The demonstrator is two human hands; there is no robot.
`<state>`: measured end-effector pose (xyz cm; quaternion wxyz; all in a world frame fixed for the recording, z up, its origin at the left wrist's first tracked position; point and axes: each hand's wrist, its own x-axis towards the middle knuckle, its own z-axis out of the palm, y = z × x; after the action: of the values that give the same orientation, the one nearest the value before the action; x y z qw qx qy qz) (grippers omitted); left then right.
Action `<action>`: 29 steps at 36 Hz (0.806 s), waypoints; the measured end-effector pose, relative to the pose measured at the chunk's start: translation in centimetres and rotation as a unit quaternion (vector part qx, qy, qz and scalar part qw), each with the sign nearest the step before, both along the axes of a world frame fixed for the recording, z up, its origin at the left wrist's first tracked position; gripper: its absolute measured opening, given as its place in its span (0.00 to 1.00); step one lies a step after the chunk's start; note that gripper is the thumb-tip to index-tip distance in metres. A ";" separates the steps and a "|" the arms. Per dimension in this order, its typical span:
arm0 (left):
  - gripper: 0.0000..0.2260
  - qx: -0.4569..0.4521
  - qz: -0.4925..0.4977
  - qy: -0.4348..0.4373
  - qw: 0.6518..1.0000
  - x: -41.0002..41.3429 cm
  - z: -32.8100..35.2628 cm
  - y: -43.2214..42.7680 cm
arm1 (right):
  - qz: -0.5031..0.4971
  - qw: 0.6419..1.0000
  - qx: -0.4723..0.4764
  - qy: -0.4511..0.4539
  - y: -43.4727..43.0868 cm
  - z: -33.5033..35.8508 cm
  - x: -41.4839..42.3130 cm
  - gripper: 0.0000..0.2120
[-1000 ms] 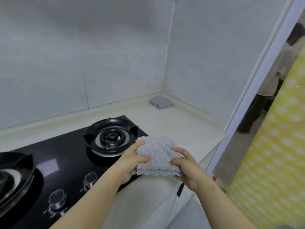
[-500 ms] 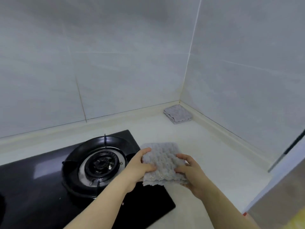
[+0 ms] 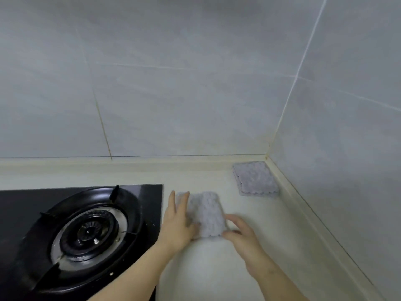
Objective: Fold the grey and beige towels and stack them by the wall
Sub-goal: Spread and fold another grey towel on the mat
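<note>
Both my bare forearms reach forward and meet at a fluffy, folded grey towel just to the right of the black glass gas hob. My left hand lies along the towel's hob-side edge, wrist straight and palm turned inward. Its fingers are stretched out flat and close together, pointing away from me, and they reach the towel's far corner. The thumb sits against the near corner, but the blur keeps me from telling whether it pinches the cloth. My right hand comes in from the side away from the hob, with the wrist bent a little towards it. Its fingers are curled over the towel's near right corner, gripping it there. The towel runs lengthwise away from me between the two hands. I cannot tell whether it rests on the cream stone counter or hangs just above it.

Further from the hob, to the right and back, a second grey towel lies folded flat on the counter. It is tucked into the corner where the pale grey tiled walls meet, touching the raised cream lip on both sides. It lies well apart from the one in my hands. On the hob, the round black burner ring sits to the left of my left forearm, its pan supports standing up.
</note>
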<state>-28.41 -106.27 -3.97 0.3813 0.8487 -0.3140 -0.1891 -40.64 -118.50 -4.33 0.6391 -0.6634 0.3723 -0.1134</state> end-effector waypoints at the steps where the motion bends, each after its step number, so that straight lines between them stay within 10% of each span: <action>1: 0.33 0.042 -0.017 -0.086 0.995 -0.2 -0.3 -0.5 | 0.007 1.000 -0.003 0.003 -0.7 -0.4 0.2 0.18; 10: 0.25 0.293 -0.159 -0.190 0.923 -1.5 -3.7 -4.1 | 0.030 0.997 -0.064 0.033 -5.1 -3.7 2.8 0.15; 29: 0.24 0.306 -0.148 -0.187 0.922 7.3 -4.0 -11.5 | 0.052 0.990 -0.125 0.048 -10.8 -5.5 9.2 0.13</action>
<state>-21.07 -117.82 -7.95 0.0052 0.8876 -0.4290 -0.1677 -31.40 -129.26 -9.81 0.5378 -0.7609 0.3506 -0.0938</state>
